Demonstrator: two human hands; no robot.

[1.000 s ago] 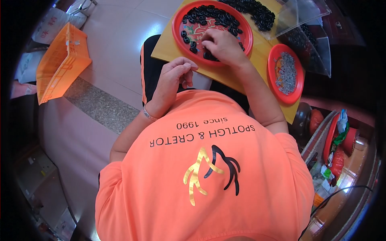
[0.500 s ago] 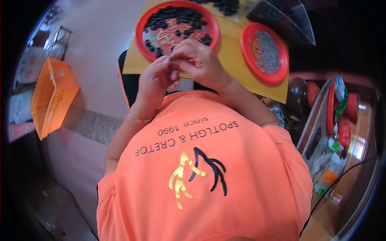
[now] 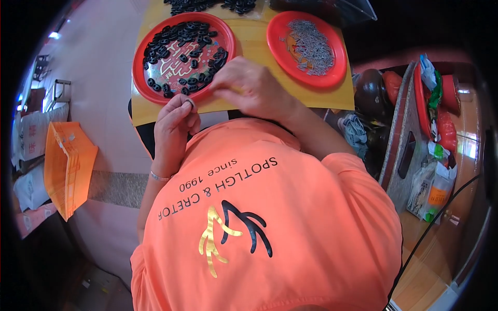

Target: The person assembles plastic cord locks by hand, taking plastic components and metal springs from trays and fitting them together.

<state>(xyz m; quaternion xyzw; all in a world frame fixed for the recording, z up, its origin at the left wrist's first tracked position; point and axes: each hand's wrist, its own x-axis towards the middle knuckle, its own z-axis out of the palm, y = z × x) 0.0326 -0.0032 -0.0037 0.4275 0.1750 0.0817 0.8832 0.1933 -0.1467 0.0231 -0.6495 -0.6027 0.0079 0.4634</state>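
Note:
A red tray on the yellow board bears many small black oval pieces. At its near edge my left hand pinches a small dark piece between thumb and forefinger. My right hand is just right of it, near the tray's lower right rim, fingers drawn together and smeared by motion; what it holds, if anything, does not show. A smaller red plate with small silvery metal pieces lies at the board's right.
More black pieces lie at the board's far edge beside a clear container. An orange basket stands on the floor at left. Dark jars and a shelf holding bags are at right.
The view has shifted, so the board and plates appear further left. My right hand has left the black pieces, met my left hand, then moved apart. A dark piece now shows in my left fingertips.

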